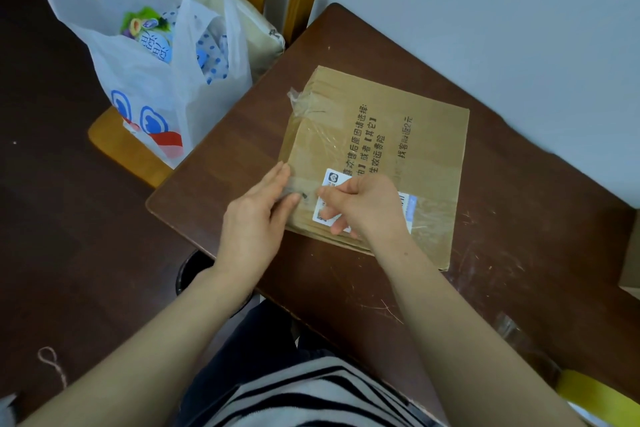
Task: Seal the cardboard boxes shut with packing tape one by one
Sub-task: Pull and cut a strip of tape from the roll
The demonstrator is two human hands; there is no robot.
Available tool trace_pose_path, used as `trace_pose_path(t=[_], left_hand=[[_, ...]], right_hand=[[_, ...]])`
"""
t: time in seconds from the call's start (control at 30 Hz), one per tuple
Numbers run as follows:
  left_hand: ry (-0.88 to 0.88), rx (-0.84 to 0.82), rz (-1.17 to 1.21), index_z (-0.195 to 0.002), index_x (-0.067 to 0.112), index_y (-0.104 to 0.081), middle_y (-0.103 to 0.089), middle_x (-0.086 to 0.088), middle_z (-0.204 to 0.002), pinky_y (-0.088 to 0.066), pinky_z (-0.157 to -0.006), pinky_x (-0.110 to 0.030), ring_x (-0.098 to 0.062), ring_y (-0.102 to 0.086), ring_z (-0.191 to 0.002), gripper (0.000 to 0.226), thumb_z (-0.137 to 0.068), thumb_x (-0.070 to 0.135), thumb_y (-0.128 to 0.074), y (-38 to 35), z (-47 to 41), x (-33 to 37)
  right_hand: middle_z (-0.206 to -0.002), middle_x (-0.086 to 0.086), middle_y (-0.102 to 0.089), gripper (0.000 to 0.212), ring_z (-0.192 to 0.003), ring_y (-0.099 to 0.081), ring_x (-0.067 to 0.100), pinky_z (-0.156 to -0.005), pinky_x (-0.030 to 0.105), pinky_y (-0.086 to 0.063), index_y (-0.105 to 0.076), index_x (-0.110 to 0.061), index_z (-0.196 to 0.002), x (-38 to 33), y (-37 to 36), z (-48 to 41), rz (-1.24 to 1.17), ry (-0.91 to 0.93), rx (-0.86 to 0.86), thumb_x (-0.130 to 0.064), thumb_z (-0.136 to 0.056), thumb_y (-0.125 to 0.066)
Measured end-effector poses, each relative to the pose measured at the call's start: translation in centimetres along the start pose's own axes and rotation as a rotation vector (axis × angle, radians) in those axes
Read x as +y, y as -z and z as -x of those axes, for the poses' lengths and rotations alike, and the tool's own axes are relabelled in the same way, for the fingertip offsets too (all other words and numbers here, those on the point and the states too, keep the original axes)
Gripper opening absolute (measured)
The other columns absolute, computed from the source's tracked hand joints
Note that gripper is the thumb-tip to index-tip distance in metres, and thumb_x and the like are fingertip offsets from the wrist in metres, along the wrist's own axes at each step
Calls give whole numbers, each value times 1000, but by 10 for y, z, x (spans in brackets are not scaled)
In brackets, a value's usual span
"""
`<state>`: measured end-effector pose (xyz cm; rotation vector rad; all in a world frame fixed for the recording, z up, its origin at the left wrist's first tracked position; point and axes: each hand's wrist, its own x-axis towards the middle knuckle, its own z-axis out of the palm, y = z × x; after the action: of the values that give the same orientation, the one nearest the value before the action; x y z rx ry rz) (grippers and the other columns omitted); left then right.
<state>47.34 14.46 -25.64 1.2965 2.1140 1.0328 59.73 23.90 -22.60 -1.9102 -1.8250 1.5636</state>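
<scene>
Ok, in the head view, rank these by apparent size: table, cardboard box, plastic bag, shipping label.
1. table, largest
2. cardboard box and plastic bag: they look about alike, so not ranked
3. shipping label, smallest, partly hidden under the right hand

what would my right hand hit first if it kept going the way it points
Most likely the left hand: its straight fingertips lie on the cardboard box just left of the right hand. Both seem to sit at box height, though one view leaves depth unsure.
</scene>
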Motion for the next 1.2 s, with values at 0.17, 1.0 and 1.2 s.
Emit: trace_pose_path(t=[0.17,1.0,1.2], left_hand=[[11,-50,12,-136,12,-52,-47,1,-143,-24,-90,8,12,-41,-115,45,-91,11,-62,0,2,-4],[69,-262,26,-153,23,-3,-13,4,-160,-20,-104,-7,-3,-18,-141,64,-100,37,-35,-9,10,-7],[143,-166,66,-153,18,-8,-18,-2,-159,-23,-113,-21,-10,-22,-143,66,-99,33,-43,-13,13,-7]], right_hand=[[-57,-3,-51,47,-59,-51,19,-46,25,-26,-46,-16,-55,-7,-1,-4,658,107,178,-51,-84,-60],[-153,-8,16,59,-140,20,4,-117,28,15,-1,-19,-152,44,-16,23,899,716,-35,-45,-102,-18],[-155,-5,-4,64,-145,2,8,-119,29,6,-20,-16,-150,53,2,35,810,661,64,-50,-97,-11]])
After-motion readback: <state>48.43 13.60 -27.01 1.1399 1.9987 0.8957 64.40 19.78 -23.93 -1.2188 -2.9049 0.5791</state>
